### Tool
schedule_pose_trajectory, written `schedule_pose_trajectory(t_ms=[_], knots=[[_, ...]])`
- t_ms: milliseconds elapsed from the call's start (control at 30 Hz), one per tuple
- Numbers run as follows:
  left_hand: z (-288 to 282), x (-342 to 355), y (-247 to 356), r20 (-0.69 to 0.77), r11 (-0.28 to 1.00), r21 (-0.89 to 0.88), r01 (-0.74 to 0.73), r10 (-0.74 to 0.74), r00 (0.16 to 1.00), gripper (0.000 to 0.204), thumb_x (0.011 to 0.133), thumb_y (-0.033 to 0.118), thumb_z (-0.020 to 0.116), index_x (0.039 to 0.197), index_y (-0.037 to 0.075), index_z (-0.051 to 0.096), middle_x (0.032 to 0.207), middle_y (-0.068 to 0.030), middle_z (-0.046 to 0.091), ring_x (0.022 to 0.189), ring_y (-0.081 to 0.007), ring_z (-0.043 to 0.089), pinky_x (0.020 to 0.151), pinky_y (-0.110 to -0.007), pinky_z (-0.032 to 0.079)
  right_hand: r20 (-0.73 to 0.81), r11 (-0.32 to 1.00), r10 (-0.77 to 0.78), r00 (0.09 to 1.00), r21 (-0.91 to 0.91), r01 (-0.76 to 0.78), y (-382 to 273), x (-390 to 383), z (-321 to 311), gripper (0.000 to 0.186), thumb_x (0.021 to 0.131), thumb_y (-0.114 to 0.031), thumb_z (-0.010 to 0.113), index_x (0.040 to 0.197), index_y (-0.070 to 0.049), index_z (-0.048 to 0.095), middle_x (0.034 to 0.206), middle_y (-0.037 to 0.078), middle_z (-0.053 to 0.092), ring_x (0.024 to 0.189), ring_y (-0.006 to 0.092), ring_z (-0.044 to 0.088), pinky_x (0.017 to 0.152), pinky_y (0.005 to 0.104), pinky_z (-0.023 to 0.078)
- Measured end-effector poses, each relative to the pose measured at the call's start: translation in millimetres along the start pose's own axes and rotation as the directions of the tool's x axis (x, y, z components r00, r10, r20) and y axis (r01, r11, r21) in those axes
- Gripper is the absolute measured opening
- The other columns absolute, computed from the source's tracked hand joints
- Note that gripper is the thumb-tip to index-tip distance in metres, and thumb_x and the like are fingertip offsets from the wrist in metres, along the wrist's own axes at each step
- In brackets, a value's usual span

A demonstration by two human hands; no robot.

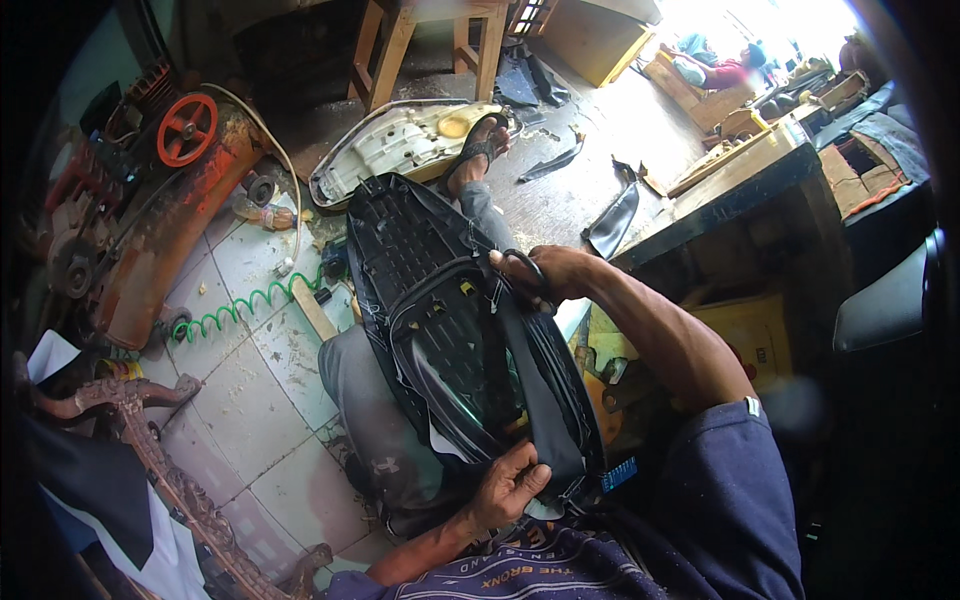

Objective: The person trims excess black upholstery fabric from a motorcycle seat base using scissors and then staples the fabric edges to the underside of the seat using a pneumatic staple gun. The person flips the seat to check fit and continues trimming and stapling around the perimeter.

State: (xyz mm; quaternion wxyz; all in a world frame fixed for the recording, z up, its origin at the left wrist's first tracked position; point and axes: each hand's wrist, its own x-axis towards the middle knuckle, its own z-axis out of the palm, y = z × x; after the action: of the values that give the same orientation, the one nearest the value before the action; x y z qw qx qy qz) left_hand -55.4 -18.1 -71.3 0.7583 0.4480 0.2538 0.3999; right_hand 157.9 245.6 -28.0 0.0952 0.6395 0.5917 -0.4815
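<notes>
Across the lap, between the two hands, I have a long black seat (430,240) lying underside up, its ribbed base facing my camera. The left hand (510,485), at the near end, pinches the edge of the black cover (552,425) between thumb and fingers. Farther along the right-hand edge, the right hand (548,275) curls around a dark looped handle (538,268); I can't make out the rest of the tool. Just right of the left hand I see a blue brush (619,474). Beyond the right hand are a sandaled foot (485,150), a pale panel (375,150) on the floor and a wooden stool (400,40). Well left of the right hand I get a green coiled hose (250,305) and a red wheel (187,130); left of the left hand, a carved wooden frame (190,495). Right of the right hand is a workbench (735,185), with a person in red (730,75) far behind.
</notes>
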Motion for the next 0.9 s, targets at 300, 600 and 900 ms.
schedule_pose_trajectory(t_ms=[300, 600, 900], knots=[[-3.9, -10.3, -8.3, 0.084, 0.998, 0.061, -0.029, 0.023, 0.996, 0.022, 0.11, 0.022, 0.06, 0.102, 0.002, 0.063, 0.094, -0.0058, 0.055, 0.086, -0.0155, 0.055, 0.077, -0.032, 0.045, -0.033, 0.997, 0.008, 0.999, 0.076, -0.005, 4.8, -7.3, 6.2, 0.096, 0.089, -0.095, 0.04, 0.066, -0.006, 0.067, 0.06, 0.007, 0.061, 0.065, 0.0195, 0.068, 0.059, 0.0372, 0.052], [5.2, -16.4, -14.5, 0.221, 0.977, 0.185, -0.105, 0.063, 0.973, 0.023, 0.109, 0.022, 0.06, 0.104, 0.0, 0.066, 0.097, -0.013, 0.061, 0.089, -0.0272, 0.064, 0.082, -0.039, 0.05, -0.067, 0.99, -0.022, 0.997, 0.141, 0.031, -1.9, -53.4, -4.8, 0.095, 0.092, -0.093, 0.036, 0.07, -0.006, 0.066, 0.07, 0.008, 0.067, 0.064, 0.0185, 0.068, 0.061, 0.0332, 0.052], [12.4, -21.7, -19.7, 0.266, 0.98, 0.152, -0.131, 0.087, 0.96, 0.021, 0.103, 0.018, 0.069, 0.095, 0.0, 0.064, 0.093, -0.0136, 0.058, 0.09, -0.0303, 0.061, 0.086, -0.042, 0.05, -0.109, 1.0, -0.03, 0.994, 0.003, 0.031, -17.1, -50.1, -14.1, 0.098, 0.091, -0.095, 0.034, 0.066, -0.007, 0.068, 0.058, 0.004, 0.061, 0.061, 0.0167, 0.064, 0.061, 0.0351, 0.051]])
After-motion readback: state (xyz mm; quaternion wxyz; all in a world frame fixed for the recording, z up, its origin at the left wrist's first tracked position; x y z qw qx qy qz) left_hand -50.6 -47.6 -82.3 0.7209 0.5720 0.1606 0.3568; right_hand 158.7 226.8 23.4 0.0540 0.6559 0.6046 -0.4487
